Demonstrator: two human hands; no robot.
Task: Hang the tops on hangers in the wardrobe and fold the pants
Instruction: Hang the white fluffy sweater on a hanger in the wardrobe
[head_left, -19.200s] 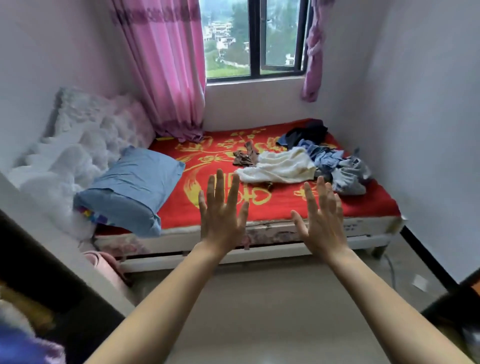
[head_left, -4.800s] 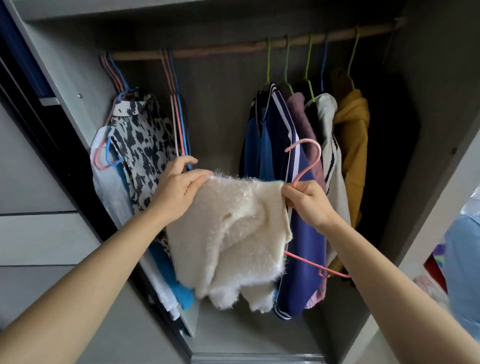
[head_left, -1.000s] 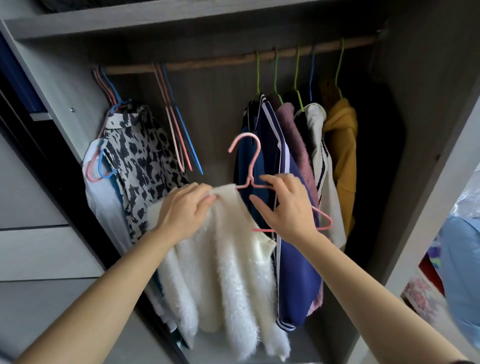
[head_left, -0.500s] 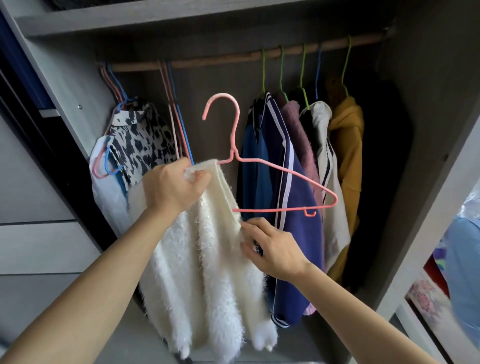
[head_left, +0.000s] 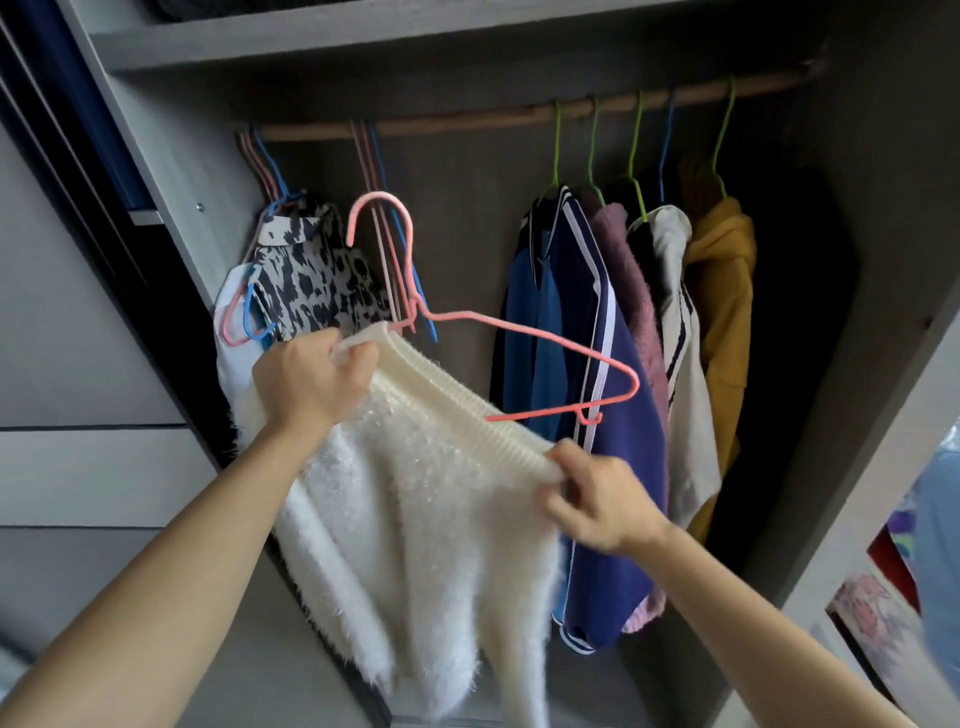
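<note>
Sweater (head_left: 415, 519), partly over pink hanger (head_left: 571, 353), is gripped at its ribbed edge by left hand (head_left: 311, 384) and right hand (head_left: 597, 501).

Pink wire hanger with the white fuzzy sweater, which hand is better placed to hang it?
Left, probably. The left hand grips the white fuzzy sweater just under the hook of the pink wire hanger; the right hand pinches the ribbed edge farther out.
</note>
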